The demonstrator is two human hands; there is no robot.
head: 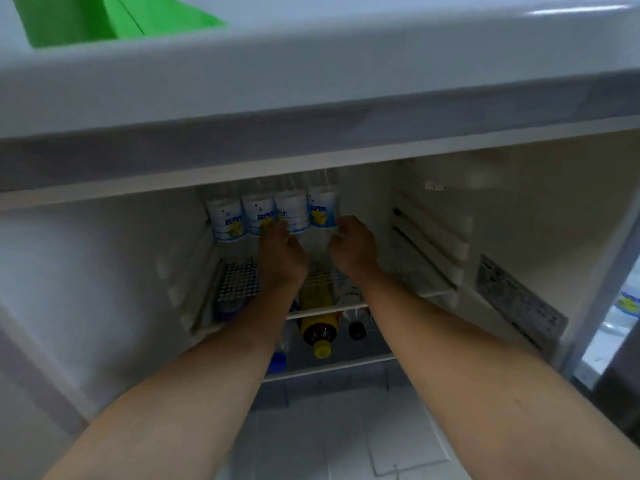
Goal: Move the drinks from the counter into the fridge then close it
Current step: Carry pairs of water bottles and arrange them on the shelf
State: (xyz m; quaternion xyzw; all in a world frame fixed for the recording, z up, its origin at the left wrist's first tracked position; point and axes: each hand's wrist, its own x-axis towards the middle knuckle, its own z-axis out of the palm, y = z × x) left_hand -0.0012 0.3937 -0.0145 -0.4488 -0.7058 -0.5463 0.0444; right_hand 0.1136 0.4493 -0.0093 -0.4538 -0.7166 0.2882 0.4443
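Inside the open fridge (104, 271), left hand (281, 252) and right hand (355, 249) curl their grip round two clear, cylindrical, blue-labelled plastic bottles (291, 213) on the wire shelf (239, 280).

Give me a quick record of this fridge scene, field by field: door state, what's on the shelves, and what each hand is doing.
fridge door: open, interior in view
upper shelf: four water bottles upright in a row at the back
lower shelf: yellow-capped bottle lying on its side, a dark-capped one right of it
left hand: fingers at the third bottle, grip unclear
right hand: fingers at the rightmost bottle, grip unclear
on top of fridge: green object
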